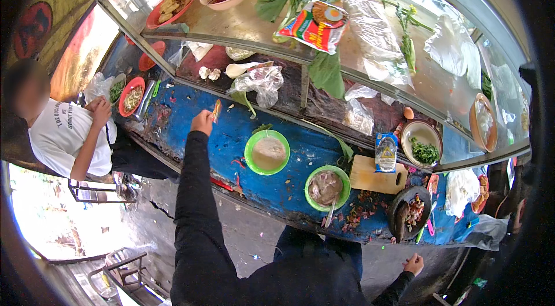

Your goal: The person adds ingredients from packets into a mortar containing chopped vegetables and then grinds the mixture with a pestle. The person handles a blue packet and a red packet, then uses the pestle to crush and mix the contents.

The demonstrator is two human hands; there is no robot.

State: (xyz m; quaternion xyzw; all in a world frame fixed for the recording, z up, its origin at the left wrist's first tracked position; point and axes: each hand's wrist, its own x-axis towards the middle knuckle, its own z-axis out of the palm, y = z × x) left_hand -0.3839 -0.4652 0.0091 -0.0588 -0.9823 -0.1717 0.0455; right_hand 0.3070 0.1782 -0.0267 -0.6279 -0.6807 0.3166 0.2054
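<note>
My left hand (202,123) reaches out over the blue tabletop (195,97) and grips a small red and yellow sachet (216,110). To the right of that hand stands a green bowl (267,153) with a pale, cloudy mixture inside. A second green bowl (328,187) contains a pinkish-grey wet mixture, with a spoon (331,212) leaning over its near rim. My right hand (414,264) hangs low beside my body, below the stone mortar (395,206). Its fingers are curled, and nothing shows in them.
A wooden cutting board (373,180) lies under part of a blue-and-white packet (386,152). Behind it, a bowl (421,143) has chopped greens. The glass display case (243,52) spans the far side, holding food and a noodle packet (318,24). A person (73,132) is at the left.
</note>
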